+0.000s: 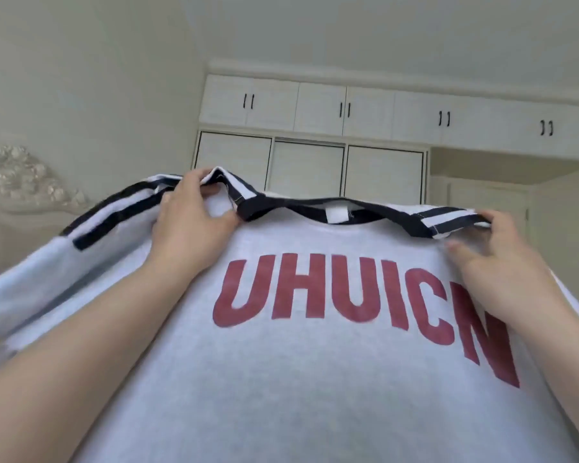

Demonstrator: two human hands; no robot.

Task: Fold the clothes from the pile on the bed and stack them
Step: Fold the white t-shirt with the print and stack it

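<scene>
One grey T-shirt [315, 379] fills the lower frame, hiding the bed; left hand [189, 222] and right hand [492, 259] pinch its shoulders.

The pale grey knitted cotton-like T-shirt [315, 379] filling the lower frame looks soft and matt, its red printed lettering [348, 305] flat and slightly worn, while the white panelled wardrobe doors [311, 138] at upper centre look smooth.
</scene>
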